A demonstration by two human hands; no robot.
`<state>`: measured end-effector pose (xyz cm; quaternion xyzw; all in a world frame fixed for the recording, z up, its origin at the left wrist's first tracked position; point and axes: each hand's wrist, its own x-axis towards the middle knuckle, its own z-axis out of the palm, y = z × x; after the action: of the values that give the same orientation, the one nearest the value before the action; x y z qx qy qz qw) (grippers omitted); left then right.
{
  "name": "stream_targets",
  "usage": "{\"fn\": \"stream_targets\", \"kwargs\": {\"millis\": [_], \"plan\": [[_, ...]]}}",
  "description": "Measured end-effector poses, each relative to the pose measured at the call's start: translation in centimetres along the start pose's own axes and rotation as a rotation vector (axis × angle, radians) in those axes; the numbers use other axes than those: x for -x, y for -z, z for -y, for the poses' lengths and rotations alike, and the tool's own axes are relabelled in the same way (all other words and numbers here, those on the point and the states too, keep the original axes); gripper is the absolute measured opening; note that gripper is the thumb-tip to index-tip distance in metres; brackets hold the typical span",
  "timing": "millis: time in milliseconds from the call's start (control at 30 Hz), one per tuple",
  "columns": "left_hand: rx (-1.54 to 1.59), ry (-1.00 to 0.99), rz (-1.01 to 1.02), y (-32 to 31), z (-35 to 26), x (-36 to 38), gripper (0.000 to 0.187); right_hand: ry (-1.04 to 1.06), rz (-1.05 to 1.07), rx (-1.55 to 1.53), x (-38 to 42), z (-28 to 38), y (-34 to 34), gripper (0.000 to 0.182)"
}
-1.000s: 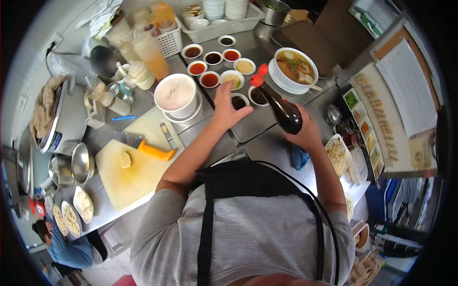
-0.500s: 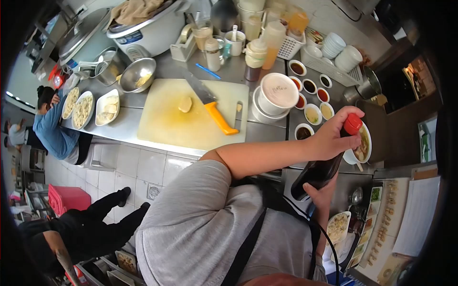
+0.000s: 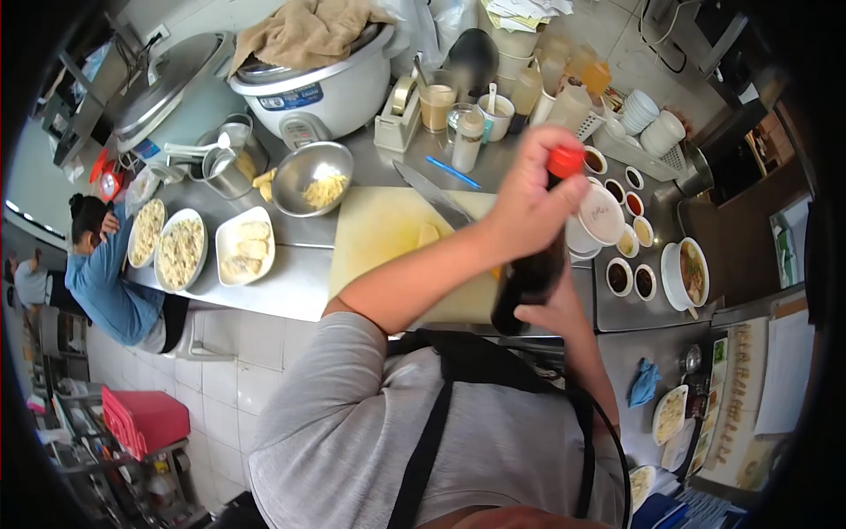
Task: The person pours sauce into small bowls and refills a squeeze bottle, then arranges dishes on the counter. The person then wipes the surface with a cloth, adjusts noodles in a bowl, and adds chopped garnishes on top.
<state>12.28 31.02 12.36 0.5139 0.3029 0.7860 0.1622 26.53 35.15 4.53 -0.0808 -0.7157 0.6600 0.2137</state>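
Note:
A dark bottle with a red cap [image 3: 529,286] is held tilted in front of my chest, over the right edge of the cutting board. My left hand [image 3: 542,189] is closed around its neck, just under the cap. Lower down, my right hand [image 3: 557,304] grips the bottle near its base, its fingers partly hidden. On the pale cutting board [image 3: 374,229] lie a knife [image 3: 434,192], its handle mostly covered by my left forearm, and a yellowish peeled piece [image 3: 427,234]. Just beyond the bottle stands a white lidded tub [image 3: 602,216].
A metal bowl with yellow shreds [image 3: 324,190] and several filled white dishes [image 3: 245,247] stand left. Sauce cups [image 3: 619,278] and a soup bowl [image 3: 693,275] are right. A rice cooker [image 3: 308,97] stands behind. A seated person [image 3: 115,273] is at the far left.
The bottle, still in both hands, has moved from beside the soup bowl to the cutting board's right edge. My view has shifted, and the person in black has left it.

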Motion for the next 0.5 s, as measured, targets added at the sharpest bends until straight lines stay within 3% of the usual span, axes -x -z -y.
{"fn": "stream_targets", "kwargs": {"millis": [67,133,167,267,400,500], "plan": [[-0.103,-0.012,-0.093,3.9,-2.4,-1.7,0.031,0.113,-0.007,0.296,-2.3,-0.1,-1.0,0.11],[-0.256,-0.157,-0.142,8.3,-4.0,-3.5,0.03,0.069,-0.136,0.168,-2.9,-0.1,-1.8,0.106],[-0.443,-0.234,-0.173,10.8,-4.2,-4.4,0.03,0.075,-0.195,0.168,-2.8,0.0,-2.1,0.095],[-0.749,-0.398,-0.237,17.5,-3.4,-6.3,0.03,-0.103,-0.335,-0.015,-1.0,-1.2,-1.6,0.083],[-0.937,-0.4,-0.271,24.3,-0.8,-7.0,0.03,-0.18,-0.439,0.045,2.4,-3.0,-0.4,0.073],[-0.9,-0.333,-0.344,27.7,1.8,-6.7,0.03,-0.202,-0.548,0.05,4.4,-3.0,-0.1,0.068]]}}
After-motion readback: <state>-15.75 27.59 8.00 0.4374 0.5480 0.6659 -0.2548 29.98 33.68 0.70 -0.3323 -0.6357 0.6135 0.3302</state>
